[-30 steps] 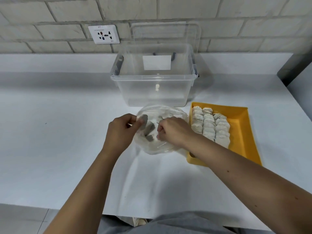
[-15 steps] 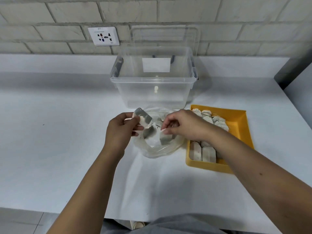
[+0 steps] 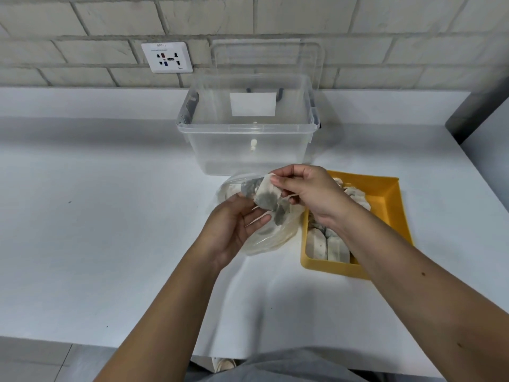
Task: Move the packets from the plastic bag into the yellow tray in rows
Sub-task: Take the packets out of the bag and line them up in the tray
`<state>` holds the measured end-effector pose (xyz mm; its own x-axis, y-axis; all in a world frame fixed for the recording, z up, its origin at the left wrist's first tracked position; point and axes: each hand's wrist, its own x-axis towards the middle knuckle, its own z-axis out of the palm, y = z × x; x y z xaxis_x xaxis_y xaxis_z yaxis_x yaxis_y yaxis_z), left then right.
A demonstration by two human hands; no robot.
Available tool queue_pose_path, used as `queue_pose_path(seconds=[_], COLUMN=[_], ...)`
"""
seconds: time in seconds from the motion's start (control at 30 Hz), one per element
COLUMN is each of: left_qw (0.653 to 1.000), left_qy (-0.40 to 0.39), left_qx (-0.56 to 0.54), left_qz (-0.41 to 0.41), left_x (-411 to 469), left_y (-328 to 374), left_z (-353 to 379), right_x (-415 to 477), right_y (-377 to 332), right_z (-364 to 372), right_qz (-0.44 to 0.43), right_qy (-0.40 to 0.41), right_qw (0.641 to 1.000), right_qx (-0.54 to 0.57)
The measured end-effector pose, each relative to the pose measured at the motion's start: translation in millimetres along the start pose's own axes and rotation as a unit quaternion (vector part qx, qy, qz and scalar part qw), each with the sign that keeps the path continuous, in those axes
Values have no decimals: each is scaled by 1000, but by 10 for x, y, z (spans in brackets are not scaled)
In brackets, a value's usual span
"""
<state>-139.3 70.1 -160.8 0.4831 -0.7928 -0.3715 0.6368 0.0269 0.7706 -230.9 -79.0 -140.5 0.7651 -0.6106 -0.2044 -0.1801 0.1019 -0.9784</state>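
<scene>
A clear plastic bag (image 3: 271,235) lies on the white table, with a few grey-filled packets inside. My right hand (image 3: 308,194) pinches a white packet (image 3: 265,195) by its top edge and holds it lifted above the bag. My left hand (image 3: 234,227) is under it, palm up, with its fingers touching the bag's edge and the packet's lower end. The yellow tray (image 3: 385,199) sits to the right of the bag and holds rows of packets (image 3: 329,245); my right forearm hides part of them.
A clear storage tub (image 3: 248,142) stands behind the bag, its lid leaning on the brick wall. A wall socket (image 3: 166,57) is at the upper left. The table's right edge (image 3: 484,194) lies just past the tray.
My right hand has lifted a packet up out of the bag. My left hand has turned palm up beneath it. The view has shifted slightly.
</scene>
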Motion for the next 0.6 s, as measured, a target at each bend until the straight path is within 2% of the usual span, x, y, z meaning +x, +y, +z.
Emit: queue_pose_path(seconds=[0.07, 0.13, 0.23, 0.33, 0.4, 0.43, 0.53, 0.6], left_qw=[999, 982, 904, 844, 818, 816, 829, 832], left_qy=[9, 44, 63, 81, 112, 129, 182, 210], left_qx=[42, 173, 400, 496, 527, 527, 490, 473], left_qz=[17, 58, 135, 185, 201, 201, 200, 200], left_x=[-3, -7, -50, -56, -29, -15, -16, -30], left_y=[68, 166, 288, 329, 328, 328, 352, 366], left_z=[-31, -68, -57, -62, -124, -171, -287, -339], right_x=[18, 51, 119, 161, 178, 193, 250, 278], right_y=[-31, -69, -101, -123, -109, -81, 62, 183], right_z=[-2, 36, 128, 200, 234, 246, 267, 282], right_qz=[-45, -92, -141, -163, -169, -164, -123, -98], right_qy=[2, -8, -18, -21, -17, -11, 3, -26], right_qw=[998, 990, 974, 968, 968, 970, 976, 965], right_qx=[-51, -106, -176, -192, -185, -180, -182, -240])
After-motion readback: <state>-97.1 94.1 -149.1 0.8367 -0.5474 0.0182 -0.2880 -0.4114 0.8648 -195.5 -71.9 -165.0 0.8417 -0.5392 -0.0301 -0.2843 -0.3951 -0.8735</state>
